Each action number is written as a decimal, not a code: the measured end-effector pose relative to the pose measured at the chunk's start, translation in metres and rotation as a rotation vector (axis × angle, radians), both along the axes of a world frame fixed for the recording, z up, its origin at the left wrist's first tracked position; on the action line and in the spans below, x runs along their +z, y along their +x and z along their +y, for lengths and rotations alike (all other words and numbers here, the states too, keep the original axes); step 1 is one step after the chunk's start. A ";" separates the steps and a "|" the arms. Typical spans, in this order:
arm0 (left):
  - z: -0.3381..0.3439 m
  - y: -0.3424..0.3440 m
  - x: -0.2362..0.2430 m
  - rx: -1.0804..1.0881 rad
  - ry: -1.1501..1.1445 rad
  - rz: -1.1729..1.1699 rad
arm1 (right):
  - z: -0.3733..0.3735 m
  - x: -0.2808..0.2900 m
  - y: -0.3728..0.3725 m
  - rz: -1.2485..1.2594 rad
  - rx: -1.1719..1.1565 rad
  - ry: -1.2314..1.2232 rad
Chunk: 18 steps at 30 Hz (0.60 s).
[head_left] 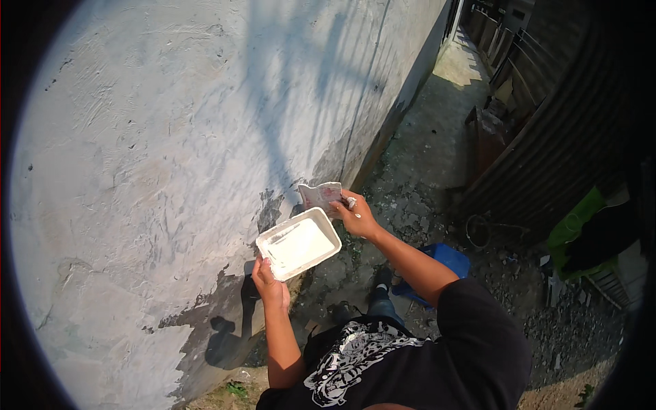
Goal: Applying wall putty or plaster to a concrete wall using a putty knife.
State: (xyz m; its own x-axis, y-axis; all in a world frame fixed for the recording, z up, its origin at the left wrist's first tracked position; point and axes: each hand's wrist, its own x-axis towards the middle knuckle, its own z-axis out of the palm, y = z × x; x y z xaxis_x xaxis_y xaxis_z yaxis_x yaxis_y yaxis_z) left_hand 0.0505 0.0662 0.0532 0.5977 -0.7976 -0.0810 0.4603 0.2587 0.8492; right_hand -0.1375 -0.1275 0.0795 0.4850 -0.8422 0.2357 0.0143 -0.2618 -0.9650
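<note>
My left hand (272, 283) is closed on the near-left corner of a white rectangular plastic tub (265, 244). White paste (307, 239) covers the tub's bottom, and smears mark its inner walls. Just beyond the tub's far right corner, my right hand (357, 215) grips a flat, thin spreader (320, 196) with an uneven top edge and faint reddish marks. White paste sticks to the fingers of that hand. To the left stands a wall (157, 150) coated in whitish plaster, with bare dark patches low down near the tub.
Behind my right forearm is a blue plastic stool (447, 260). A narrow concrete path (437, 130) runs away between the wall and a corrugated metal fence (567, 130). Rubble (526, 307) and a green bag (577, 222) lie on the right.
</note>
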 end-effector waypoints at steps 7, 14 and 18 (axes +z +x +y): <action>-0.056 -0.037 0.021 -0.186 -0.158 0.096 | 0.017 0.121 -0.101 0.177 -0.284 -0.402; -0.092 -0.071 0.038 -0.308 -0.217 0.112 | 0.054 0.198 -0.126 0.478 -0.215 -0.768; -0.102 -0.080 0.041 -0.304 -0.228 0.060 | 0.065 0.213 -0.121 0.717 -0.037 -0.849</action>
